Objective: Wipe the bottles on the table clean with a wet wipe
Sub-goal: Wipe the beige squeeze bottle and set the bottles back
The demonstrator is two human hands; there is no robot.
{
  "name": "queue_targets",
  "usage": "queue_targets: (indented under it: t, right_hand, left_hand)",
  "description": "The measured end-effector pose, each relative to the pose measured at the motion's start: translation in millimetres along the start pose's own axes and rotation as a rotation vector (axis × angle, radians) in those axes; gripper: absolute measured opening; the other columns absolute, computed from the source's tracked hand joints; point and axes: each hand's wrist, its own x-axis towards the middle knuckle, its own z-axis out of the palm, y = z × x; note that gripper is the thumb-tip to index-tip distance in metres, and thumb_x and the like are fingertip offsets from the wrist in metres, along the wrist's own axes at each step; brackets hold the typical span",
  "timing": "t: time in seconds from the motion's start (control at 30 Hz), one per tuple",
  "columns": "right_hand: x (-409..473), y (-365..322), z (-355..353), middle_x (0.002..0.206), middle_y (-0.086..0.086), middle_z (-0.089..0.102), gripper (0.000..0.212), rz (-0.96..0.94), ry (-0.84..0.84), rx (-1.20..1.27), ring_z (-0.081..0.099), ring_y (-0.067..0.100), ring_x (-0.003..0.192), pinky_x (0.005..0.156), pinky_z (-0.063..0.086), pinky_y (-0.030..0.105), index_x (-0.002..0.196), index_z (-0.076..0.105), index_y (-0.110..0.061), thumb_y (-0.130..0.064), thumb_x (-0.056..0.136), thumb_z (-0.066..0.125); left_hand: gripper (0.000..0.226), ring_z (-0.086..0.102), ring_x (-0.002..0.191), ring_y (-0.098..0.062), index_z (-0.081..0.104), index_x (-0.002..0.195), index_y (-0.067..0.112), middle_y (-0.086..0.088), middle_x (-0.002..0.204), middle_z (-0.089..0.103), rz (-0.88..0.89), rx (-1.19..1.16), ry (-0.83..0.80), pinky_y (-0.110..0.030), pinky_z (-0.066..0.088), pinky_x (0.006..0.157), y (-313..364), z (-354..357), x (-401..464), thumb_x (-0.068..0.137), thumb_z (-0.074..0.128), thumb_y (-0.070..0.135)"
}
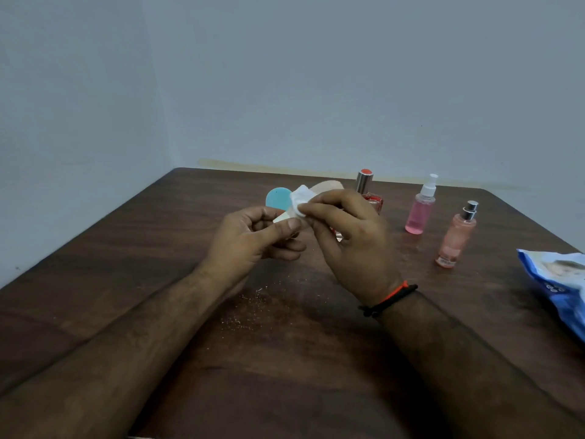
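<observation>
Low in the frame, both forearms reached over the dark wooden table (177, 312); at centre the left hand (250, 239) curled round a pale cream bottle (282, 218), mostly hidden. The right hand (348, 239) pinched a crumpled white wet wipe (300, 199) against it. Further up right stood a red glass bottle (373, 199) and two pink spray bottles (419, 213), with a blue wipe packet (557, 286) at the right edge.

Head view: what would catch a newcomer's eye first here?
Two bare hands meet mid-table: the right hand pinches a crumpled white wet wipe against a pale bottle gripped by the left hand. To the right stand three pink and red spray bottles, the nearest a tall pink one. A blue wipe packet lies at the right edge.
</observation>
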Motion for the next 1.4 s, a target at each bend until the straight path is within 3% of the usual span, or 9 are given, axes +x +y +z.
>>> queue_targets:
  t: [0.2, 0.37, 0.47, 0.63, 0.9, 1.07, 1.17, 1.3, 1.4]
  right_hand:
    - [-2, -2, 2, 0.104, 0.004, 0.067, 0.024, 0.023, -0.075, 0.052, 0.062, 0.020, 0.099, 0.085, 0.051, 0.036, 0.105, 0.075, -0.009, 0.003, 0.085, 0.069]
    - [-4, -9, 7, 0.106, 0.005, 0.064, 0.023, 0.044, -0.161, 0.153, 0.062, 0.019, 0.102, 0.088, 0.053, 0.035, 0.110, 0.074, -0.006, -0.002, 0.088, 0.067]
    - [-4, -11, 8, 0.102, 0.006, 0.064, 0.019, 0.029, -0.182, 0.148, 0.061, 0.015, 0.097, 0.085, 0.053, 0.027, 0.103, 0.075, -0.006, 0.001, 0.086, 0.069]
    - [-5, -5, 9, 0.093, 0.005, 0.065, 0.014, 0.050, -0.111, 0.051, 0.062, 0.014, 0.087, 0.077, 0.052, 0.027, 0.091, 0.076, -0.008, 0.002, 0.083, 0.071]
    - [-3, -4, 7, 0.097, 0.005, 0.066, 0.014, 0.092, -0.024, 0.056, 0.061, 0.008, 0.092, 0.084, 0.046, 0.011, 0.096, 0.075, -0.006, 0.001, 0.085, 0.071]
    - [-3, -5, 5, 0.095, 0.004, 0.066, 0.013, 0.077, -0.074, 0.082, 0.059, 0.005, 0.088, 0.080, 0.044, 0.007, 0.094, 0.075, -0.006, 0.000, 0.083, 0.074]
    - [-4, -7, 5, 0.094, 0.004, 0.067, 0.013, 0.050, -0.107, 0.106, 0.057, 0.003, 0.088, 0.081, 0.044, 0.006, 0.097, 0.075, -0.006, -0.002, 0.085, 0.073]
    - [-5, -10, 7, 0.095, 0.006, 0.068, 0.014, 0.032, -0.073, 0.100, 0.062, 0.010, 0.089, 0.083, 0.049, 0.013, 0.100, 0.076, -0.005, -0.006, 0.087, 0.072]
    - [-5, -12, 9, 0.095, 0.008, 0.068, 0.017, 0.016, -0.038, 0.068, 0.063, 0.014, 0.089, 0.083, 0.052, 0.018, 0.102, 0.076, -0.004, -0.005, 0.086, 0.074]
  left_hand:
    - [0.031, 0.074, 0.086, -0.028, 0.062, 0.114, -0.008, -0.018, 0.095, 0.073, -0.099, -0.130, -0.074, -0.037, 0.062, 0.074, -1, -2, 2, 0.091, 0.058, 0.013]
    - [0.028, 0.072, 0.079, -0.020, 0.060, 0.119, -0.007, -0.016, 0.095, 0.070, -0.142, -0.252, -0.053, -0.030, 0.060, 0.066, -1, -4, 3, 0.098, 0.045, 0.005]
    - [0.038, 0.070, 0.083, -0.022, 0.059, 0.120, -0.009, -0.017, 0.099, 0.069, -0.149, -0.297, -0.052, -0.030, 0.060, 0.066, 1, -4, 2, 0.089, 0.053, 0.013]
    - [0.045, 0.070, 0.094, -0.030, 0.056, 0.123, -0.009, -0.024, 0.110, 0.068, -0.153, -0.344, -0.086, -0.039, 0.061, 0.074, 3, -5, 3, 0.088, 0.056, 0.020]
    - [0.046, 0.070, 0.087, -0.026, 0.058, 0.121, -0.010, -0.021, 0.102, 0.069, -0.064, -0.280, -0.050, -0.039, 0.061, 0.076, 3, -5, 5, 0.087, 0.065, 0.021]
    - [0.032, 0.073, 0.087, -0.026, 0.063, 0.107, -0.002, -0.018, 0.104, 0.074, 0.019, -0.189, 0.009, -0.041, 0.061, 0.082, 4, -3, 3, 0.084, 0.070, 0.019]
    - [0.028, 0.072, 0.087, -0.030, 0.059, 0.099, -0.002, -0.026, 0.107, 0.071, 0.053, -0.199, 0.067, -0.039, 0.061, 0.076, 6, -2, 1, 0.081, 0.073, 0.013]
    - [0.027, 0.071, 0.093, -0.030, 0.057, 0.095, 0.003, -0.027, 0.111, 0.069, 0.042, -0.235, 0.086, -0.040, 0.061, 0.081, 6, -2, 2, 0.078, 0.075, 0.012]
    - [0.021, 0.072, 0.089, -0.025, 0.053, 0.086, 0.011, -0.023, 0.114, 0.069, -0.014, -0.305, 0.069, -0.035, 0.062, 0.073, 6, -1, 3, 0.078, 0.072, 0.014]
